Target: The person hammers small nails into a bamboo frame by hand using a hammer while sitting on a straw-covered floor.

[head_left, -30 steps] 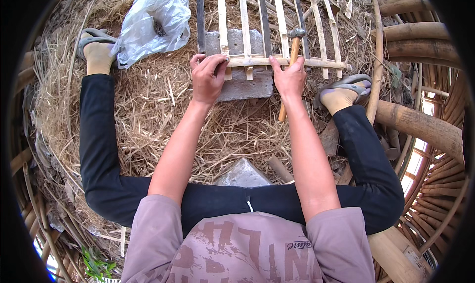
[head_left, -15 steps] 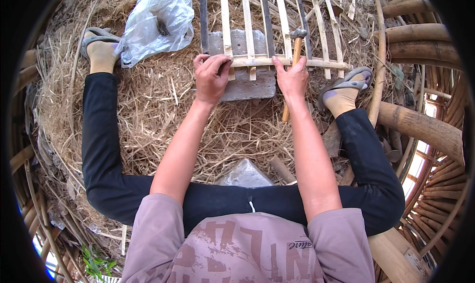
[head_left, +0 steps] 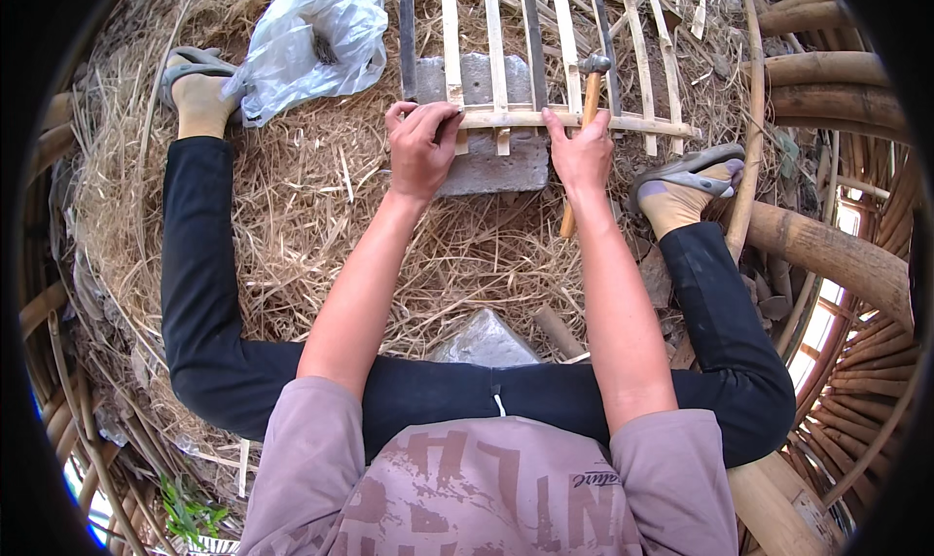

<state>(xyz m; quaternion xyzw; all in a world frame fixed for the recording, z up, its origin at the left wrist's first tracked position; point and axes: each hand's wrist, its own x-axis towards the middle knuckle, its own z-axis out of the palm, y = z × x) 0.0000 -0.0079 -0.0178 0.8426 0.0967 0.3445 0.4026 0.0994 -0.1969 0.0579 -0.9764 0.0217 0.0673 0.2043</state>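
A frame of long pale and dark bamboo slats [head_left: 570,55] extends away from me, joined near its close end by a crosswise bamboo strip [head_left: 516,119]. Under that strip sits a grey concrete block [head_left: 506,167]. My left hand [head_left: 422,147] is closed in a pinch at the strip's left end; whether a small nail is between the fingertips I cannot make out. My right hand [head_left: 583,152] is wrapped round the wooden handle of a hammer [head_left: 592,94], its steel head pointing away from me. The right thumb presses against the crosswise strip.
A clear plastic bag [head_left: 313,45] with small dark pieces, perhaps nails, lies beside my left foot. Dry straw [head_left: 292,245] covers the ground. Another block [head_left: 486,340] rests near my lap. Thick bamboo poles [head_left: 827,250] stand on the right, beyond my right foot.
The view has shifted slightly, so hands, frame and hammer appear a little further right. Both hands keep their holds at the crosswise strip and hammer.
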